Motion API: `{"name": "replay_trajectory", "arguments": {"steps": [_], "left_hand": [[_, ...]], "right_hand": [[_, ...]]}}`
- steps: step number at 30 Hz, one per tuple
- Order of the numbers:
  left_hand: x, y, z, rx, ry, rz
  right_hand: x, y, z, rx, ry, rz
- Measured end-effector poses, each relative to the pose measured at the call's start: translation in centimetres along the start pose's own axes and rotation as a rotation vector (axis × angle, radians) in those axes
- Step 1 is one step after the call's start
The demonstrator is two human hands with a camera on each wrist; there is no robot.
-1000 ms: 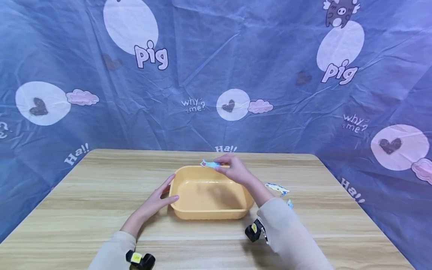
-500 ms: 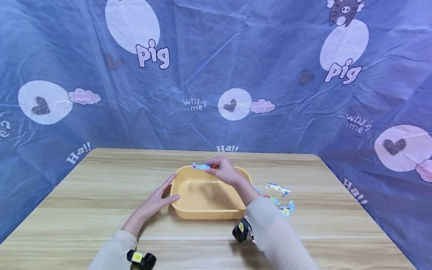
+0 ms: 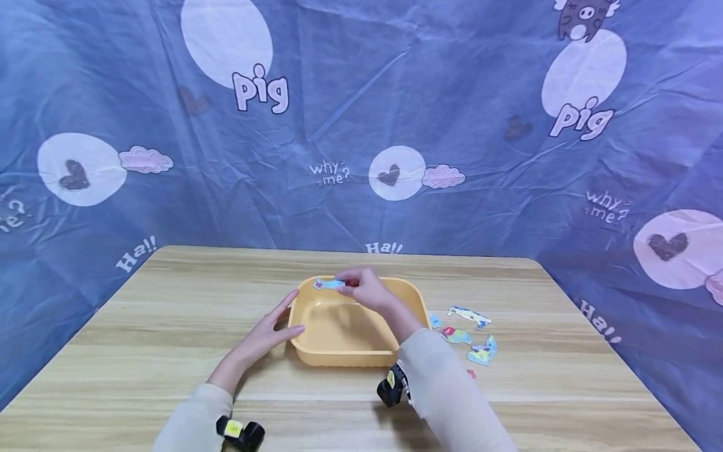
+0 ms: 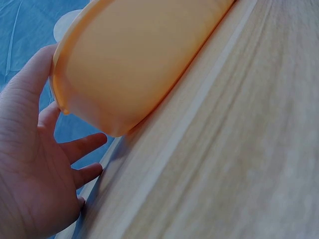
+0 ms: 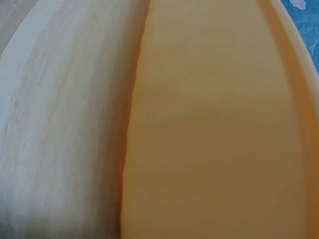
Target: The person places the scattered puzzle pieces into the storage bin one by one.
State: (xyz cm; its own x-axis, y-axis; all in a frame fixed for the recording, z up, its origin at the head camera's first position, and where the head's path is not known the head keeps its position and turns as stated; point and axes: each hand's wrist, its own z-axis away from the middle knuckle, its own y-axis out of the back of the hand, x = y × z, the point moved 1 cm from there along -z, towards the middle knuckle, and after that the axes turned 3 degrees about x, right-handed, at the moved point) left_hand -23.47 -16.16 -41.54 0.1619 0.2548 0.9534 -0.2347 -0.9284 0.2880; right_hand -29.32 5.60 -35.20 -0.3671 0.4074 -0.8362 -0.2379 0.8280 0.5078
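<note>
In the head view, a yellow plastic basin (image 3: pixel 350 358) stands on the wooden table. My left hand (image 3: pixel 262 339) rests against its left end, thumb on the rim and fingers spread. The left wrist view shows the same hand (image 4: pixel 42 164) with its lower fingers extended, apart from the basin wall (image 4: pixel 139 59). My right hand (image 3: pixel 367 292) is over the basin's back part, pinching a flat, irregular light-blue piece (image 3: pixel 329 284) with a red mark. Something dark red (image 3: pixel 352 282) shows by its fingers. The right wrist view holds only the basin's outer wall (image 5: pixel 214 124) and table.
Right of the basin lie several flat printed pieces: a long white-and-blue one (image 3: pixel 470 316), a red-and-green one (image 3: pixel 456 336), a blue-and-yellow one (image 3: pixel 482 351) and a small red one (image 3: pixel 471 374). A blue patterned cloth (image 3: pixel 350 213) hangs behind the table (image 3: pixel 198 301).
My right hand has moved left and lower over the basin, carrying the light-blue piece. More printed pieces show beside the right forearm. The left hand keeps its place on the basin.
</note>
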Motion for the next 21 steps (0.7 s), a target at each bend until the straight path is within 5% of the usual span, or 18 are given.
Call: {"name": "replay_trajectory", "arguments": {"steps": [8, 21], "left_hand": [[0.1, 0.0, 0.0, -0.011, -0.009, 0.003], [0.1, 0.0, 0.0, -0.018, -0.016, 0.021]], "right_hand": [[-0.9, -0.5, 0.7, -0.003, -0.067, -0.055], [1.6, -1.9, 0.1, -0.045, -0.079, 0.008]]}}
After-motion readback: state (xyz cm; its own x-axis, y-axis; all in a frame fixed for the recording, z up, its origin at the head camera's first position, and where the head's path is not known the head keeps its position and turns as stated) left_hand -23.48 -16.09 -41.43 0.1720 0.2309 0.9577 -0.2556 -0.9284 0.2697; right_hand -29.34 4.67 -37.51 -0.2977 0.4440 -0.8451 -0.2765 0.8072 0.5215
